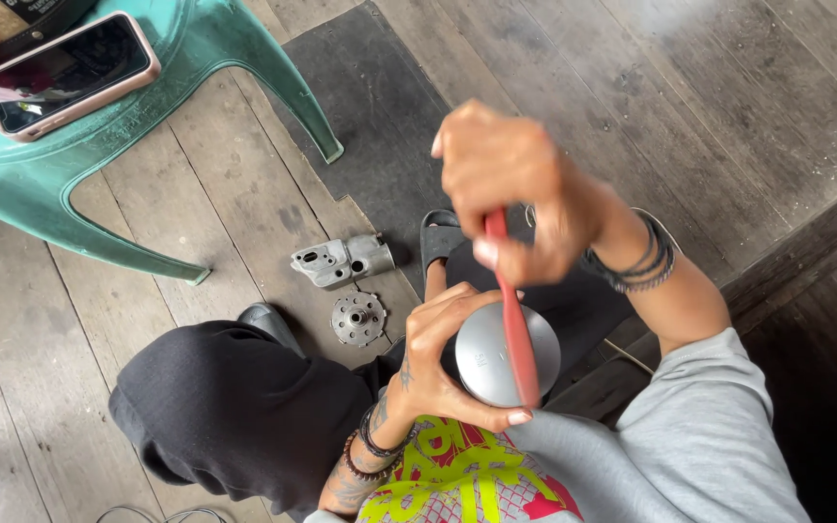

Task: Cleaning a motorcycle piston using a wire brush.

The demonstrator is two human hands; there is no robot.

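My left hand wraps around a round grey metal part with a smooth domed face, held close to my chest. My right hand is closed around the handle of a red tool, whose long red shaft runs down across the face of the grey part. Dark bracelets circle both wrists. What lies beneath the grey part is hidden by my hands.
On the wooden floor lie a grey metal housing and a round toothed metal disc. A green plastic stool at top left carries a phone in a pink case. A black mat covers the floor ahead.
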